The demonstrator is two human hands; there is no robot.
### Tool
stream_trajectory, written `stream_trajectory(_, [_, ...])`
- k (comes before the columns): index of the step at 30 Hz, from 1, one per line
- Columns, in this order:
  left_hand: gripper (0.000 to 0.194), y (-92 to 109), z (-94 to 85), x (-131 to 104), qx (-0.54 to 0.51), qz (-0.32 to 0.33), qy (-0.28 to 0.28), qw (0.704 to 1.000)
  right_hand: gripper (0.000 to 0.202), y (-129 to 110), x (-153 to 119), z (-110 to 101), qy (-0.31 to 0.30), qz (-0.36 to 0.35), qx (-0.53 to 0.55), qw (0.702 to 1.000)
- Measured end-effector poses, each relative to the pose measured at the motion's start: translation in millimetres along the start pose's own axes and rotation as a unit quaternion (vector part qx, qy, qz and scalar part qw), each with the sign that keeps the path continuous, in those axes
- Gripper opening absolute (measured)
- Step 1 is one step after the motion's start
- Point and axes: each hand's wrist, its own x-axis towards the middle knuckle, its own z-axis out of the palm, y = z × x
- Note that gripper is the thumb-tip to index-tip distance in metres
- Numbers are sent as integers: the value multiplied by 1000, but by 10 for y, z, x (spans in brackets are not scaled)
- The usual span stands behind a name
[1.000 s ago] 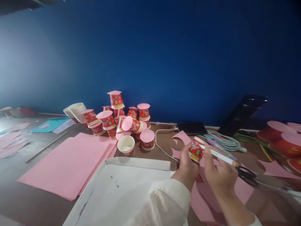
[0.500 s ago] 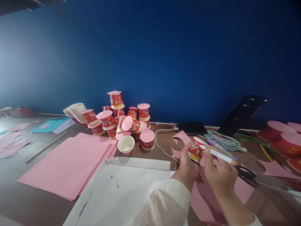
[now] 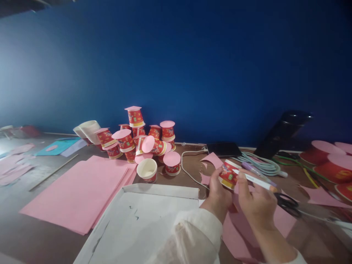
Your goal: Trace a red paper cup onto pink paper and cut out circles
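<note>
My left hand (image 3: 218, 194) is closed around a red patterned paper cup (image 3: 228, 173), held tilted over the right part of the table. A white marker (image 3: 255, 180) is gripped in my right hand (image 3: 257, 201). Its tip meets or nearly meets the cup's side; I cannot tell if it touches. Pink paper (image 3: 244, 234) lies under both hands. Left of them stands a group of red cups topped with pink paper pieces, among them a cup with a round pink disc (image 3: 172, 159). One upright cup (image 3: 147, 170) in front has its open mouth up.
Pink sheets (image 3: 79, 194) and a white box lid (image 3: 137, 216) lie to the left. Scissors (image 3: 287, 204), a coiled cable (image 3: 260, 164) and a dark bottle (image 3: 283, 134) are right. Larger red tubs (image 3: 335, 167) stand at the far right. A blue wall rises behind.
Almost nothing differs. The whole view has shifted very slightly; both hands, the cup and the marker keep nearly the same pose.
</note>
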Motion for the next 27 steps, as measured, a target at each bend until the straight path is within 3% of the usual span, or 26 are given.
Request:
stream_trajectory(11, [28,24,28,-37,2,-17,16,1000,20,22,-50,-15,-46,50,-15,998])
stream_trajectory(18, [26,27,41,-48,10,-5,10,1000,15,-4,-2,-17,-8,6,-13,1000])
stream_trajectory(27, [29,37,35,-44,7,-8,5,1000,22,77,-79,12,-45,39,-10,998])
